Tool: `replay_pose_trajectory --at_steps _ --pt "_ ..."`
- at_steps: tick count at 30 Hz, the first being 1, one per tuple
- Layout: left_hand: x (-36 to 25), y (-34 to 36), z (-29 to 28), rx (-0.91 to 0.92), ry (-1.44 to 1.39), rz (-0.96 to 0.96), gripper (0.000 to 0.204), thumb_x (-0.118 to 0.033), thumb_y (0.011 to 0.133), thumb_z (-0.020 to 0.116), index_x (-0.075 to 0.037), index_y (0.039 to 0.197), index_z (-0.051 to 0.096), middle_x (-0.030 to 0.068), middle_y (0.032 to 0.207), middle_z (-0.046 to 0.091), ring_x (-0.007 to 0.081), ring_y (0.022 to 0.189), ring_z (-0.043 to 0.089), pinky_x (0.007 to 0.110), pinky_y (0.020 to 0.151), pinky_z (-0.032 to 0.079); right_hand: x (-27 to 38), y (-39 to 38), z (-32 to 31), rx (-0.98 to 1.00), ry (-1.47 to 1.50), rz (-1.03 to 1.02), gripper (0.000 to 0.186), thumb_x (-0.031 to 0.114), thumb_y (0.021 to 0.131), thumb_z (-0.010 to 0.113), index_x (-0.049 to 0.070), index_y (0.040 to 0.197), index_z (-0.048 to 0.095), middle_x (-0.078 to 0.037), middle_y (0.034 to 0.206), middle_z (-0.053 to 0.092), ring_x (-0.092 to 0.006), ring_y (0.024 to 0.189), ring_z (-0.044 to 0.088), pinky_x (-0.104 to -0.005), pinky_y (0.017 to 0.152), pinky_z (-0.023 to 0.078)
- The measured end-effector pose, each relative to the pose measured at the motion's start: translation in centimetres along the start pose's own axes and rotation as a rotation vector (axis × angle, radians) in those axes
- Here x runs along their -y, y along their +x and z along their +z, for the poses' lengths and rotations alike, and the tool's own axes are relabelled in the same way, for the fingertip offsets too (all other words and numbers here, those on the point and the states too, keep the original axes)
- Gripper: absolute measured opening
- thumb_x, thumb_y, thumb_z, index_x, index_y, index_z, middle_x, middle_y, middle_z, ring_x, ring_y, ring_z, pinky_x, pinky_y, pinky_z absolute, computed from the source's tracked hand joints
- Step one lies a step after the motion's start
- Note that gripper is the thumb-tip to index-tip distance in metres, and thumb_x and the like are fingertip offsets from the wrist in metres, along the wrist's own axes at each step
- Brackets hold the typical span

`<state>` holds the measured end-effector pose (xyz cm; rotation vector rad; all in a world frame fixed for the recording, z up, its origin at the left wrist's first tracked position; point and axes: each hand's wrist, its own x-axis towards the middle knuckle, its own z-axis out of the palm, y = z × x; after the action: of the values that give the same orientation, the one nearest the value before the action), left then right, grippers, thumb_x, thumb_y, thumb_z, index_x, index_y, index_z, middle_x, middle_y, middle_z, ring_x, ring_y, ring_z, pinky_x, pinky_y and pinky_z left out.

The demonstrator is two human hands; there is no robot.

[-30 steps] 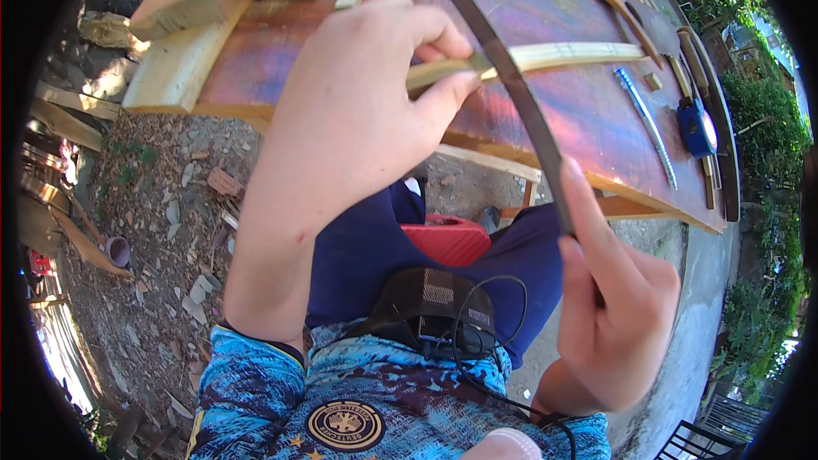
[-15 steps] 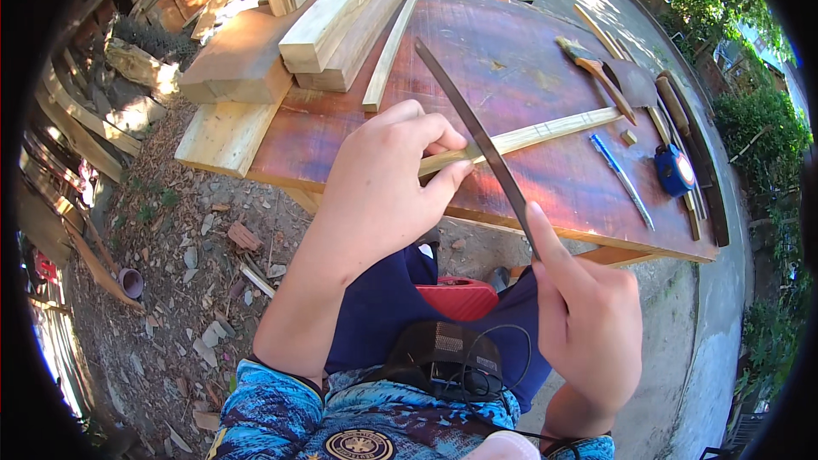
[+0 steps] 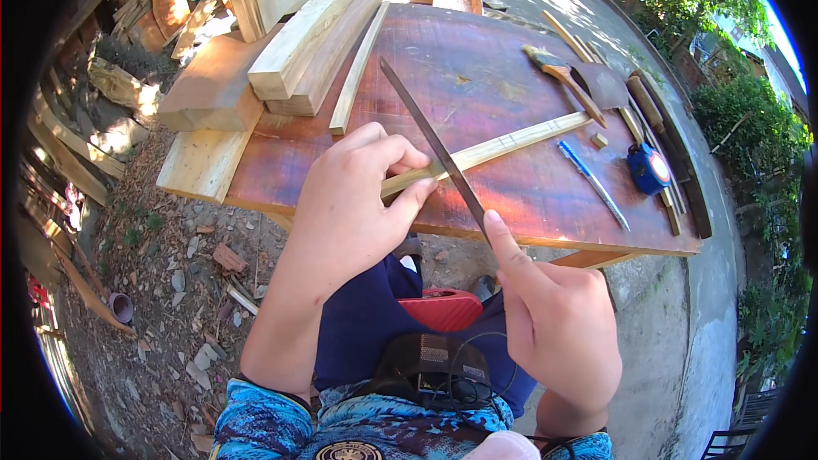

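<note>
My left hand (image 3: 341,213) pinches a pale wooden strip (image 3: 520,136) lying at a slant over the reddish tabletop (image 3: 469,60). A long, thin, dark metal blade (image 3: 415,111) crosses the strip just beside my left fingertips. My right hand (image 3: 558,328) is closed on the blade's lower end, index finger stretched along it. Right of the strip lie a small wooden block (image 3: 600,140), a blue pen (image 3: 592,186) and a blue tape measure (image 3: 649,169).
Stacked lumber (image 3: 302,34) fills the table's back left, with a narrow batten (image 3: 358,68) alongside. A brush (image 3: 562,77), a broad scraper (image 3: 601,85) and long tools (image 3: 669,136) lie along the right. Scrap wood and rubble lie left of the table, below its edge.
The view has shifted, showing more of the table and lumber. My hands and the blade appear further left in the picture; both grips stay the same, the blade still across the strip.
</note>
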<state>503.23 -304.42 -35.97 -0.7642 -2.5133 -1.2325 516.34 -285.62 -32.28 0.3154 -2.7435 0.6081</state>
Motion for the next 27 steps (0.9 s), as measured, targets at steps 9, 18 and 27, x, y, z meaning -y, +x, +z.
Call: replay_pose_trajectory --at_steps 9,18,27 --pt "-0.8 0.3 0.2 0.004 -0.044 0.031 0.02 -0.009 0.083 0.081 0.001 0.098 0.073 0.0104 0.084 0.061 0.0208 0.071 0.059 0.035 0.064 0.045 1.1 -3.4 -2.5 0.053 -0.053 0.089 0.06 -0.006 0.083 0.067 0.004 0.142 0.066 -0.013 0.059 0.053 -0.0302 0.046 0.052 -0.0389 0.05 0.043" --pt "-0.3 0.1 0.2 -0.026 0.0 0.035 0.019 -0.009 0.084 0.079 0.001 0.098 0.072 0.0113 0.083 0.061 0.0248 0.072 0.062 0.037 0.064 0.046 0.3 -3.0 -2.5 0.085 -0.041 0.019 0.058 -0.006 0.086 0.066 0.001 0.144 0.064 -0.012 0.059 0.054 -0.0293 0.047 0.054 -0.0369 0.051 0.044" --pt "0.4 -0.1 -0.1 -0.03 0.016 0.033 0.02 -0.008 0.084 0.08 0.002 0.099 0.073 0.0106 0.084 0.064 0.0216 0.072 0.064 0.036 0.062 0.045 -0.3 0.2 -0.2 0.027 -0.001 -0.038 0.054 -0.006 0.089 0.064 -0.002 0.142 0.064 -0.011 0.056 0.049 -0.022 0.043 0.043 -0.0353 0.048 0.036"
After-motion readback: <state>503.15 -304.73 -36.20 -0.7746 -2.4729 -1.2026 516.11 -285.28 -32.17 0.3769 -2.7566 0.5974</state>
